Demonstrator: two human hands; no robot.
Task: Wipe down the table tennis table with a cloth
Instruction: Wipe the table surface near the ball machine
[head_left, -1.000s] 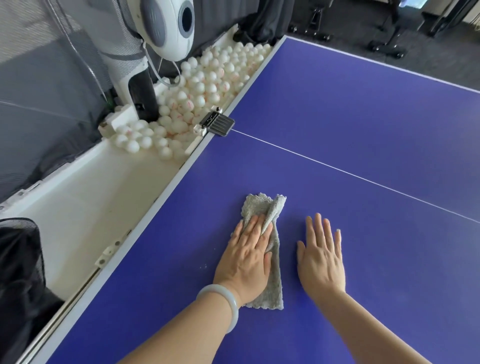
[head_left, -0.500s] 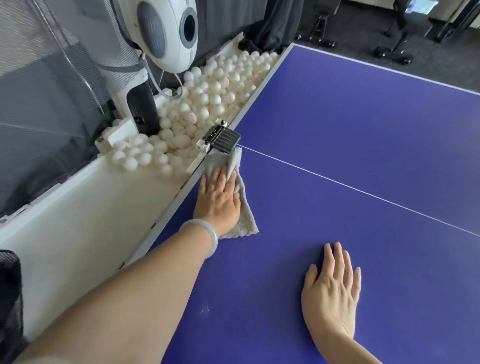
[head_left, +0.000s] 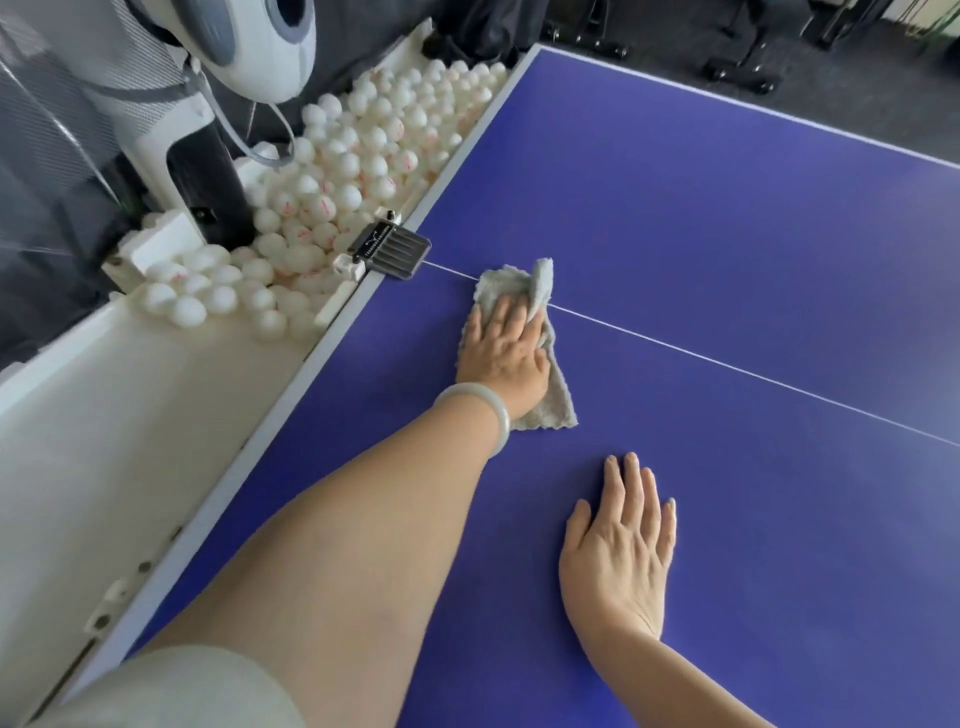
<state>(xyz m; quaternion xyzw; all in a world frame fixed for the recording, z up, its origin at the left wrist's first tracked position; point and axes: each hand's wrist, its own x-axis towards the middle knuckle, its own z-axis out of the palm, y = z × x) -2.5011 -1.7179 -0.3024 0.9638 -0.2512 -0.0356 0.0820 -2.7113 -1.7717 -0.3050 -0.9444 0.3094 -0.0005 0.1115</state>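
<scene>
Right hand (head_left: 621, 545) lies flat on the table tennis table (head_left: 727, 234), fingers straight, holding nothing. Left hand (head_left: 504, 353) presses flat on the grey cloth (head_left: 543, 280) at the centre line. Cloth looks light and soft and will likely bunch, so press with the palm. Black clamp (head_left: 392, 249) and ball pile (head_left: 363, 156) crowd the left edge.

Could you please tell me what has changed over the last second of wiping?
The left hand pushed the cloth forward from beside the right hand to the black clamp at the edge of the table, then swept it right, away from the clamp, onto the white centre line. It presses the cloth flat throughout; nothing was let go. The right hand stays flat on the table.
</scene>
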